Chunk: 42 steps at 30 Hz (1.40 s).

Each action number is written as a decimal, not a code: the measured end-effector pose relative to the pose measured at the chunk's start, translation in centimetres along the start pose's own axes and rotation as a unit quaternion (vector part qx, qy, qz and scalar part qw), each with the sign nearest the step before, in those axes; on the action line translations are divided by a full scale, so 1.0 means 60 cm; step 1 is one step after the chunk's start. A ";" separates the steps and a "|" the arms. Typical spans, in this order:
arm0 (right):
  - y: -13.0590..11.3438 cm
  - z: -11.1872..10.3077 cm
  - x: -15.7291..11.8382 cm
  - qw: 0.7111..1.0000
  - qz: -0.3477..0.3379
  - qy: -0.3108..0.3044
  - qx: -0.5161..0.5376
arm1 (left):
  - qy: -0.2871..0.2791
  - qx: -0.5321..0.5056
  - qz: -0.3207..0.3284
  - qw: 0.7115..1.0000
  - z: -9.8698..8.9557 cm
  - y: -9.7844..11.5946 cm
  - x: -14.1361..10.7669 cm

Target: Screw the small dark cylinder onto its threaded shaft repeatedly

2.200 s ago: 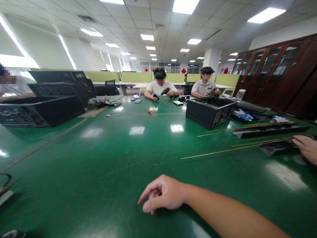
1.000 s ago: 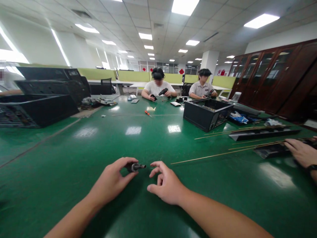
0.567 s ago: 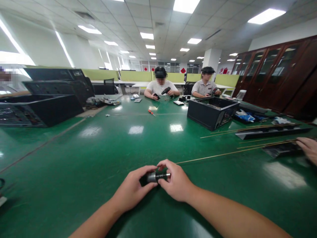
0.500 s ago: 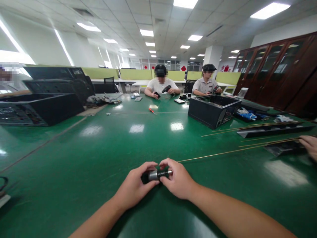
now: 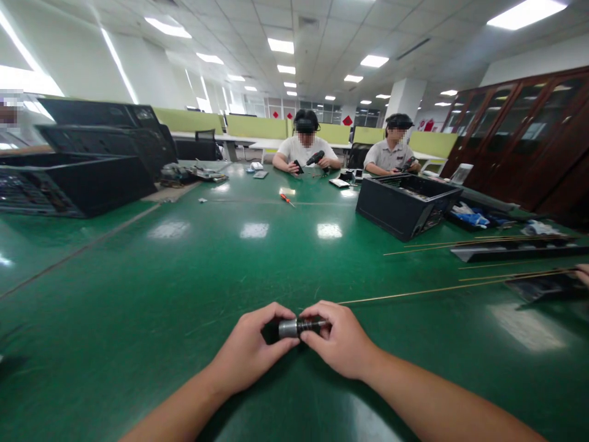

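Observation:
Low in the middle of the view, a small silver metal cylinder point(image 5: 288, 328) lies level between my two hands. A dark, ribbed section point(image 5: 307, 325) with a thin metal shaft joins its right end; the exact kind of part does not show. My left hand point(image 5: 257, 341) is closed round the silver cylinder, thumb below and fingers above. My right hand point(image 5: 338, 337) pinches the dark section with thumb and fingers, and its fingers partly cover the shaft. Both hands are just above or on the green tabletop point(image 5: 207, 276).
Thin brass-coloured rods point(image 5: 414, 293) stretch to the right, near a co-worker's hand point(image 5: 583, 273). An open black computer case point(image 5: 405, 205) stands at the right rear, another case point(image 5: 92, 187) at left. An orange screwdriver point(image 5: 286, 199) lies farther off. Two people sit opposite.
My right hand has moved slightly right and its fingers now cover more of the shaft. The silver cylinder shows more clearly between my hands. The view has shifted a little.

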State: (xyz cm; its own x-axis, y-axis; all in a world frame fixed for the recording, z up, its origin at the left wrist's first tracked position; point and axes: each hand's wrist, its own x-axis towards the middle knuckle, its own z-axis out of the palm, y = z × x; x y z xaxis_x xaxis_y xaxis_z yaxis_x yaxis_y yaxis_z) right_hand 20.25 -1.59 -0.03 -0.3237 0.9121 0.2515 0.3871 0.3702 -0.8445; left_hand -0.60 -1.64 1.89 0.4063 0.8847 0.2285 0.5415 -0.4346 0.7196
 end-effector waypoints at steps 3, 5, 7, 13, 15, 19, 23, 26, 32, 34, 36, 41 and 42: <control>0.001 0.000 -0.001 1.000 0.005 0.008 0.011 | 0.004 -0.003 -0.003 1.000 0.000 -0.002 0.000; 0.000 0.000 -0.001 1.000 -0.001 0.009 0.005 | 0.005 -0.001 -0.003 1.000 0.000 -0.003 -0.001; -0.002 -0.002 0.001 1.000 -0.011 0.008 0.000 | 0.004 0.000 0.000 1.000 0.001 -0.003 -0.002; -0.003 -0.005 -0.002 1.000 -0.004 -0.006 0.015 | 0.009 -0.004 0.014 1.000 0.002 -0.001 -0.005; 0.000 -0.003 -0.004 0.999 0.006 -0.003 0.032 | 0.014 -0.004 0.015 1.000 0.002 -0.001 -0.005; 0.001 0.000 -0.006 1.000 -0.005 0.004 0.021 | 0.015 0.002 0.017 1.000 0.004 -0.003 -0.006; -0.001 -0.001 -0.003 1.000 -0.008 0.005 0.017 | 0.021 0.008 0.026 0.999 0.005 -0.004 -0.007; 0.000 -0.002 -0.002 1.000 -0.005 0.005 0.023 | 0.031 0.013 0.034 0.999 0.005 -0.004 -0.008; 0.005 0.000 -0.002 0.999 0.005 0.004 0.034 | 0.046 0.024 0.044 0.998 0.002 -0.006 -0.010; 0.005 0.000 -0.002 1.000 0.002 0.004 0.031 | 0.048 0.028 0.046 0.997 0.003 -0.007 -0.010; 0.005 0.000 -0.003 1.000 0.001 0.004 0.028 | 0.047 0.031 0.047 0.997 0.003 -0.008 -0.010; 0.003 -0.001 -0.003 1.000 0.002 0.009 0.026 | 0.054 0.040 0.063 0.996 0.003 -0.008 -0.011; 0.003 -0.001 -0.003 1.000 0.002 0.009 0.025 | 0.056 0.042 0.068 0.995 0.002 -0.009 -0.012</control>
State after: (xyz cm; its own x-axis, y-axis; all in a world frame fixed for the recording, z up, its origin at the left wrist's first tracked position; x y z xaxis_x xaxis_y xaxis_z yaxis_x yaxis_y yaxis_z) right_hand 20.44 -1.66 -0.19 -0.3060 0.9166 0.2573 0.3434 0.3584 -0.8681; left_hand -1.06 -2.05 1.27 0.3979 0.8276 0.3960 0.5482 -0.5606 0.6207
